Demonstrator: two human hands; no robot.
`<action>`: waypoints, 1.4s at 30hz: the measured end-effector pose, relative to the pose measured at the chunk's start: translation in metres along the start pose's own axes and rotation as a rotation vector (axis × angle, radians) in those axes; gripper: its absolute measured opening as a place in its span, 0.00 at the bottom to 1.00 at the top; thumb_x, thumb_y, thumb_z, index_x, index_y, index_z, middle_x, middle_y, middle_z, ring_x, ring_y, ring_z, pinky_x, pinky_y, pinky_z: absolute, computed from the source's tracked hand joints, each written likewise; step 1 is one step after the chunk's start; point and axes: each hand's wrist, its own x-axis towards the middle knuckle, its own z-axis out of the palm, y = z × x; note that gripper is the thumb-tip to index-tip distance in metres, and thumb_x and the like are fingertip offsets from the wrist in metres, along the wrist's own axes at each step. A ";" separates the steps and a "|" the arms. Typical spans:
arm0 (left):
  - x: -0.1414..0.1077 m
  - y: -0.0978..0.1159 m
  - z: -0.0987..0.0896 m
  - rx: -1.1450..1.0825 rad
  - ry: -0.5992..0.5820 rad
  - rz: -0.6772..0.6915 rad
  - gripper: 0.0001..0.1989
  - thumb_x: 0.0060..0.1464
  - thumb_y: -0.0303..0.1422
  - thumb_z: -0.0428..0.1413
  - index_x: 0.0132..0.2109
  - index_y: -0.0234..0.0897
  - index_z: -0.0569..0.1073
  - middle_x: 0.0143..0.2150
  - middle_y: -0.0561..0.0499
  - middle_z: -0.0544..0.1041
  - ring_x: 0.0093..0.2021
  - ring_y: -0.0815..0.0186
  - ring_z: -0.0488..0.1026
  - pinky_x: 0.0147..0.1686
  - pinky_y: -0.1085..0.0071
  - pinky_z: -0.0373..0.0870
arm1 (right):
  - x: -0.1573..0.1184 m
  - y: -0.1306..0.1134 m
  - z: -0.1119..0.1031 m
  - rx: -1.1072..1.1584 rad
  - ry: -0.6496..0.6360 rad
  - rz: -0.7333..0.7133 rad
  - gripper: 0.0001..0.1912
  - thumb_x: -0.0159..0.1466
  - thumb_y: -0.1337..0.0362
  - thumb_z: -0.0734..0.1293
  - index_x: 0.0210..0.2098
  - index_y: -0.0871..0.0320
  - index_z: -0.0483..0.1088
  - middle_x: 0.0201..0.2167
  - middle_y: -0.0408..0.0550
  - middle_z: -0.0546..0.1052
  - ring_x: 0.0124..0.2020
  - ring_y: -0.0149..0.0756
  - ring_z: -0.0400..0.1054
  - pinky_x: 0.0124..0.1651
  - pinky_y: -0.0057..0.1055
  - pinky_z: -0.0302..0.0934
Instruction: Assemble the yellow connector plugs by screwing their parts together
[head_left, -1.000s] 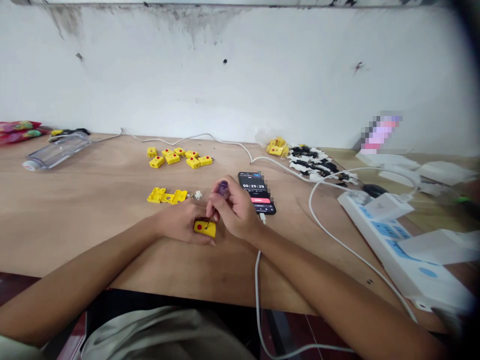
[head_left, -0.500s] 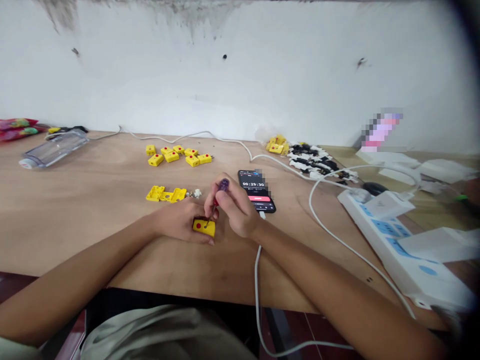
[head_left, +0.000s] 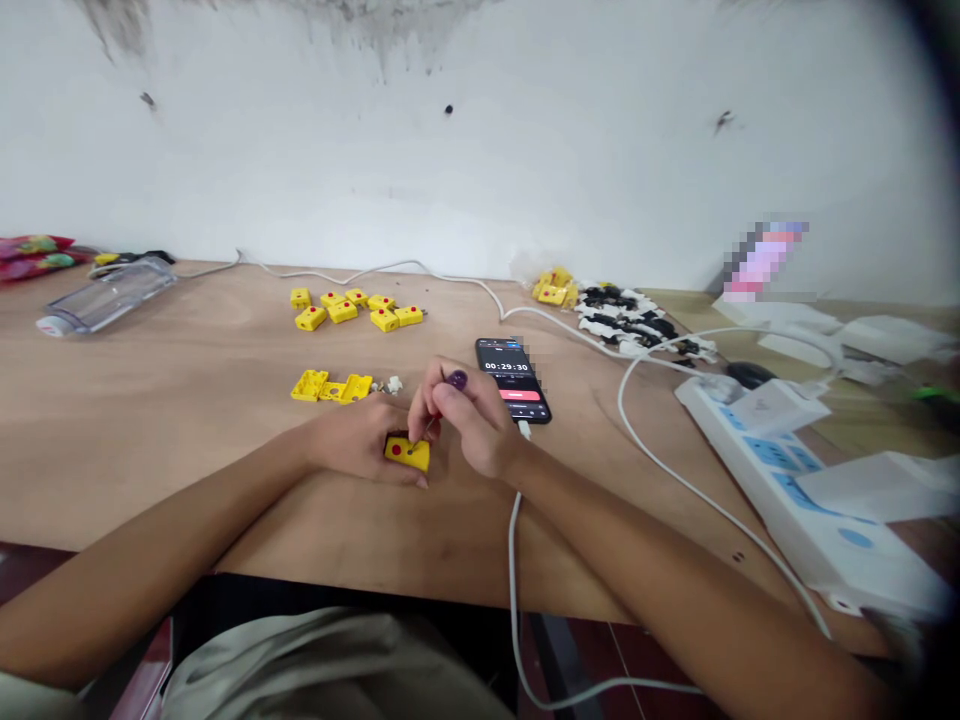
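Observation:
My left hand is closed around a small yellow plastic box with a red button, keeping it on the tabletop. Above it, my right hand grips a screwdriver with a dark purple handle. The screwdriver's thin shaft slants down to a hole in the box's top face. Just beyond my left hand lie opened yellow box halves and small white parts. Several assembled yellow boxes with red buttons sit in a group farther back.
A phone showing a timer lies right of my hands, with a white cable running from it. A power strip with plugs is at the right. Black and white parts and bagged yellow pieces lie behind. A clear container rests at left.
The screwdriver's handle has tilted slightly to the right as my right hand's fingers shifted. My left hand and the yellow box stay almost in place.

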 end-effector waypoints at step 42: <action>0.002 0.000 -0.002 -0.041 -0.044 -0.020 0.15 0.52 0.42 0.66 0.40 0.36 0.78 0.34 0.50 0.80 0.34 0.65 0.77 0.35 0.73 0.70 | -0.003 0.005 0.000 -0.238 0.056 -0.129 0.20 0.71 0.48 0.58 0.30 0.56 0.62 0.23 0.42 0.71 0.19 0.26 0.63 0.23 0.24 0.58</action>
